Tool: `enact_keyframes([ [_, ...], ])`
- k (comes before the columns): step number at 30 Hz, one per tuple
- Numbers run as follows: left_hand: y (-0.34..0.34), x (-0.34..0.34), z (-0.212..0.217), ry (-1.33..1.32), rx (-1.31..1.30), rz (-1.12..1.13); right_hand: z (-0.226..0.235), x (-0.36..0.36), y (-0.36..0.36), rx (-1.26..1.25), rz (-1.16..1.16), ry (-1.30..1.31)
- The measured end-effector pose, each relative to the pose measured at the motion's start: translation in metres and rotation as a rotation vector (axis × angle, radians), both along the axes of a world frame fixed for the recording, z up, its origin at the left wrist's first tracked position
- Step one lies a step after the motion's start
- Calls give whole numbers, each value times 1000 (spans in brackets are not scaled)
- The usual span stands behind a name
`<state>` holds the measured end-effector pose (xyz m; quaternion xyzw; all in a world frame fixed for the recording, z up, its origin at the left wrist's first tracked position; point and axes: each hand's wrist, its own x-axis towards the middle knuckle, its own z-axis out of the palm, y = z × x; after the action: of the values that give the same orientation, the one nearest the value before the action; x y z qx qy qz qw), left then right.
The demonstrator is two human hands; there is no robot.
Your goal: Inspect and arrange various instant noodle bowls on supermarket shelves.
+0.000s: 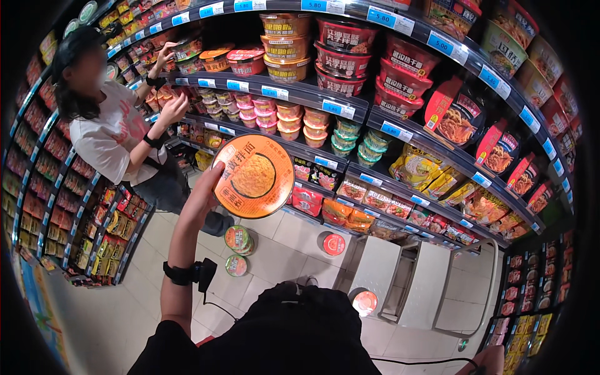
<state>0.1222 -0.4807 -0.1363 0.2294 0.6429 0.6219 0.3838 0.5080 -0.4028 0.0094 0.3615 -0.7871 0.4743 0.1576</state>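
The left hand (203,194) is grasping the orange bowl (253,177) by its left edge, the fingers keeping to the rim while the lid is facing up toward the head. The bowl is hanging in the air before the shelf (306,100), over the tiles (272,250), with the pink cups (265,112) standing beyond it. Of the right arm (490,359), only a patch of skin is showing at the lower right edge, so I cannot tell whether the right hand is grasping anything. Because one hand is bearing the whole weight from one side, good handling is probably asking for a firm rim grip, no squeezing of the wall and a level lid. The wrist should be staying steady, and the bowl clear of the stacked cups. The cable (220,307) is hanging loose below the wrist device (199,273), so care over snagging is also mattering.
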Motion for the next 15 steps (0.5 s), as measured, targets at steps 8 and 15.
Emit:
enact_keyframes([
  [8, -2, -5, -5, 49, -31, -18, 33, 19, -6, 109, 48, -13],
  [15, 12, 6, 3, 83, -24, -100, 58, 30, 0, 243, -266, -138],
])
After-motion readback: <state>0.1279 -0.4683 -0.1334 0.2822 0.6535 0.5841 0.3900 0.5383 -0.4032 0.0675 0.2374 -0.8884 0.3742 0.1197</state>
